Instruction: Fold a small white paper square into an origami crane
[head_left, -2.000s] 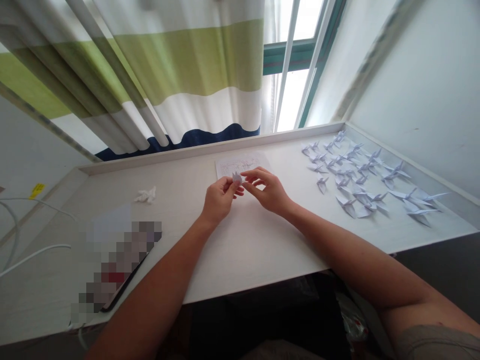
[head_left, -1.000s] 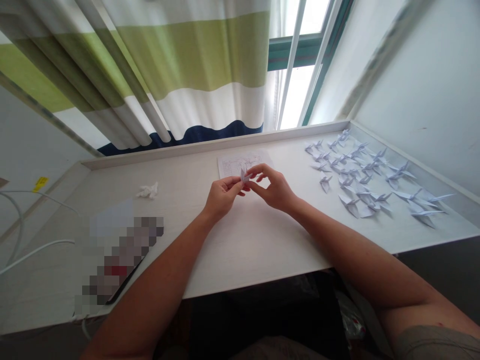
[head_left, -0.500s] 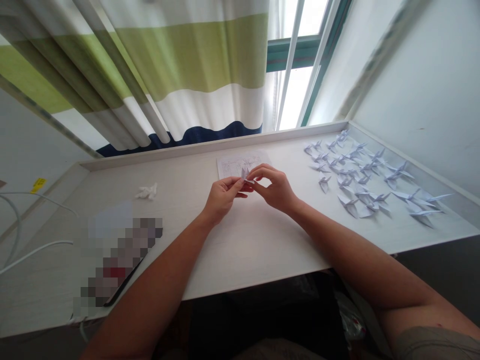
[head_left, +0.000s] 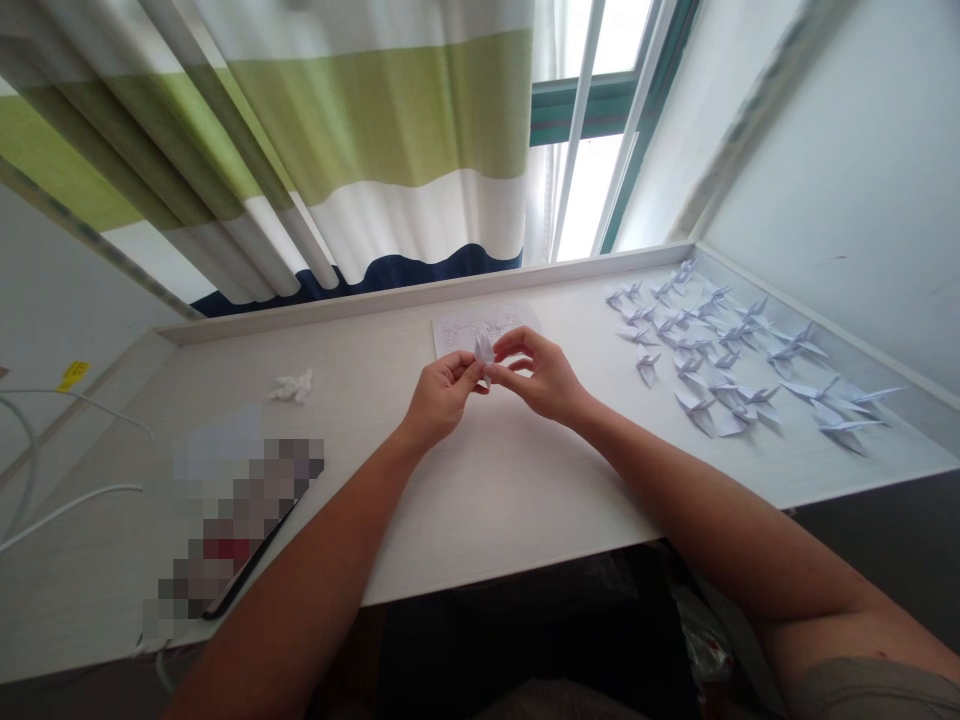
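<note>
Between my two hands, above the middle of the desk, is a small folded white paper piece (head_left: 484, 350), pointed at its top. My left hand (head_left: 444, 395) pinches it from the left, thumb on the near side. From the right, my right hand (head_left: 546, 378) grips its edge with thumb and fingertips, leaving a gap under the arched fingers. The fingers partly cover the lower part of the paper. Just behind my hands lies a printed sheet (head_left: 457, 328). Several folded paper cranes (head_left: 697, 405) stand at the right side of the desk.
The white desk (head_left: 480, 520) has a raised rim at its back. A crumpled white paper (head_left: 291, 386) lies on the left, near a blurred-out flat object (head_left: 247, 530) and white cables (head_left: 82, 497). A striped curtain (head_left: 390, 120) hangs behind.
The folded paper has turned more upright and shifted slightly left between my fingers. My right hand's fingers have moved a little down and left along it.
</note>
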